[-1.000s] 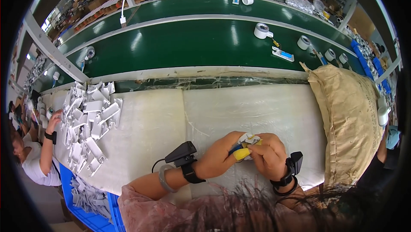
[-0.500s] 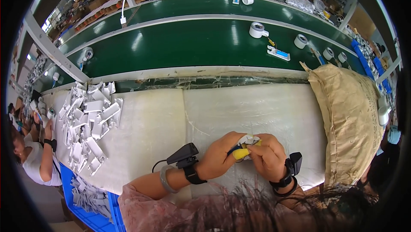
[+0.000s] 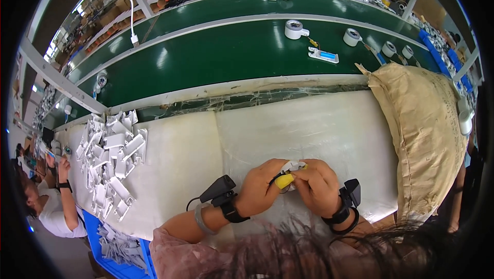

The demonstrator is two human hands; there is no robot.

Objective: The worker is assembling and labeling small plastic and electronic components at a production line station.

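Note:
Close together over the pale covered table, both hands work on one small white plastic part (image 3: pixel 293 166). My left hand (image 3: pixel 261 187) is closed around its left side. From the other side, the fingers of my right hand (image 3: pixel 316 186) pinch at a small yellow piece (image 3: pixel 284 180) that sits against the part. A bit of dark wire shows beside the yellow piece, by the left fingertips. Much of the white part is hidden behind the fingers, so its full shape cannot be made out.
White plastic housings (image 3: pixel 110 155) lie heaped on the left, above a blue bin (image 3: pixel 92 238) of similar pieces. A brown sack (image 3: pixel 419 135) stands at right. Beyond runs a green conveyor (image 3: pixel 206 52) carrying round white units (image 3: pixel 294 30). A co-worker (image 3: pixel 54 204) sits far left.
My view has shifted slightly, moving the background. The right fingers have moved a little on the yellow piece; both hands keep hold of the white part.

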